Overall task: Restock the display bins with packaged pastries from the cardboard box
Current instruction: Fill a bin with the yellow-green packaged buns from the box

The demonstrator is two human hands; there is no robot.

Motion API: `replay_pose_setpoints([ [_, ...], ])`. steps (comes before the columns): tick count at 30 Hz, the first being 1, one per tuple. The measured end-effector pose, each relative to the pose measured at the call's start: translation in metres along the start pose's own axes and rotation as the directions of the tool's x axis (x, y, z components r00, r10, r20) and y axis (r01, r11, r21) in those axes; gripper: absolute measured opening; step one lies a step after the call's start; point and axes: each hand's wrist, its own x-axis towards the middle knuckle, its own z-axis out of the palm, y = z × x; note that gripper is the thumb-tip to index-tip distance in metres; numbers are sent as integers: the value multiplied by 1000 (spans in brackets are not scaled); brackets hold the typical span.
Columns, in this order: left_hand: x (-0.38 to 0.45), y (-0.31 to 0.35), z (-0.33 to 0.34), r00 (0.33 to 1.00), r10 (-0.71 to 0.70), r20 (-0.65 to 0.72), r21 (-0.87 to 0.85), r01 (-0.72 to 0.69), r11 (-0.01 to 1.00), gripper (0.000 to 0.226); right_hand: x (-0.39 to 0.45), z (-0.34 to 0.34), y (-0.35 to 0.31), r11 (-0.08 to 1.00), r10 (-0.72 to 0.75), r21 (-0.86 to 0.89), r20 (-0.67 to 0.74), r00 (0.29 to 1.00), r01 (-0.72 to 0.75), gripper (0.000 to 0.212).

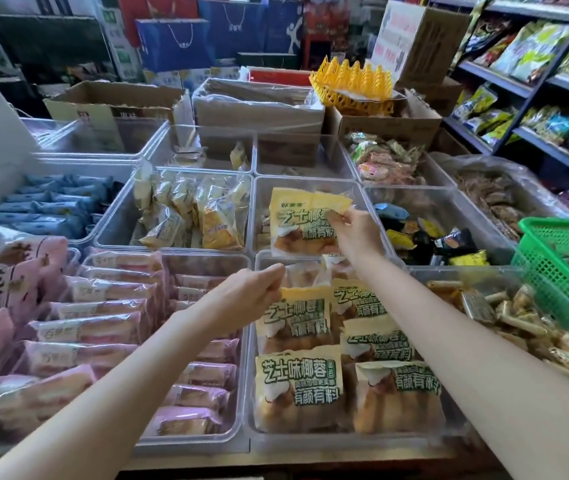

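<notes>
My right hand (pixel 352 233) pinches a yellow-and-white pastry pack (pixel 297 220) with green lettering and holds it upright over a nearly bare clear bin (pixel 359 192) in the middle row. My left hand (pixel 252 292) pinches the top edge of another such pack (pixel 293 320) standing in the near clear bin (pixel 252 410), which holds several of these packs in two columns. An open cardboard box (pixel 259 116) lined with plastic sits behind the bins at the centre back.
Clear bins to the left hold pink-wrapped cakes (pixel 103 327), yellow packs (pixel 193 213) and blue packs (pixel 51 209). A green plastic basket (pixel 553 271) sits at the right over a snack bin. A yellow rack (pixel 352 84), more cartons and stocked shelves (pixel 535 71) stand behind and right.
</notes>
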Motion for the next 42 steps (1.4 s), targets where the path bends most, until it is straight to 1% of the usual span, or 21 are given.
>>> replay_pose_setpoints([
  [2, -4, 6, -9, 999, 35, 36, -31, -34, 999, 18, -2, 10, -1, 998, 14, -59, 74, 997, -9, 29],
  [7, -12, 5, -16, 989, -46, 138, -120, 62, 991, 16, 9, 19, -9, 977, 80, -210, 193, 978, -39, 16],
  [9, -13, 4, -16, 985, -56, 163, -143, 80, 986, 14, 19, 28, -6, 952, 157, -294, 244, 957, -82, 18],
  [11, -13, 2, -13, 975, -96, 198, -222, 140, 965, 13, 19, 44, 6, 930, 259, -332, 281, 924, -160, 25],
  [14, -11, -2, -6, 948, -166, 270, -356, 258, 898, 10, 14, 64, 30, 901, 366, -348, 294, 883, -258, 35],
  [16, -8, -1, -4, 931, -213, 296, -424, 328, 844, 24, 14, 66, 36, 893, 383, -366, 308, 871, -263, 36],
  [19, -4, 1, -4, 922, -314, 228, -609, 387, 692, 43, 18, 65, 36, 885, 390, -396, 339, 856, -246, 40],
  [20, -4, -1, -4, 920, -334, 206, -630, 386, 674, 47, 19, 65, 36, 885, 384, -402, 348, 855, -234, 41],
  [23, -3, -10, 1, 910, -333, 245, -540, 414, 733, 61, 21, 68, 37, 872, 375, -447, 344, 861, -201, 39],
  [26, -1, -15, 9, 875, -345, 339, -524, 481, 703, 69, 23, 71, 37, 843, 370, -512, 325, 870, -167, 38],
  [28, -1, -20, 12, 854, -353, 383, -452, 506, 735, 72, 20, 68, 31, 837, 366, -530, 351, 862, -140, 33],
  [30, -1, -29, 16, 864, -373, 337, -297, 474, 829, 60, 20, 59, 26, 856, 368, -500, 404, 838, -135, 27],
  [31, 0, -33, 17, 884, -376, 277, -237, 442, 865, 49, 19, 52, 21, 869, 349, -479, 414, 841, -126, 21],
  [32, 1, -34, 18, 902, -379, 208, -210, 420, 883, 39, 19, 42, 15, 884, 301, -457, 400, 866, -96, 15],
  [34, 4, -33, 22, 908, -406, 107, -222, 419, 880, 28, 19, 22, 3, 888, 88, -452, 336, 938, 79, 15],
  [35, 7, -32, 24, 899, -431, 79, -230, 437, 869, 28, 17, 13, -2, 891, -21, -422, 334, 942, 169, 17],
  [36, 9, -30, 27, 887, -459, 55, -241, 458, 856, 28, 11, 4, -8, 914, -88, -339, 371, 924, 223, 18],
  [37, 13, -28, 29, 869, -493, 30, -256, 484, 837, 28, 5, -3, -12, 943, -118, -230, 443, 889, 240, 18],
  [38, 15, -26, 31, 846, -533, 2, -276, 513, 813, 27, -3, -7, -15, 953, -123, -177, 522, 844, 248, 19],
  [40, 19, -24, 38, 802, -595, -55, -329, 548, 769, 27, -13, -5, -13, 893, -82, -284, 658, 748, 348, 24],
  [42, 21, -22, 43, 782, -615, -95, -319, 562, 763, 29, -17, 0, -6, 852, -19, -343, 734, 679, 395, 36],
])
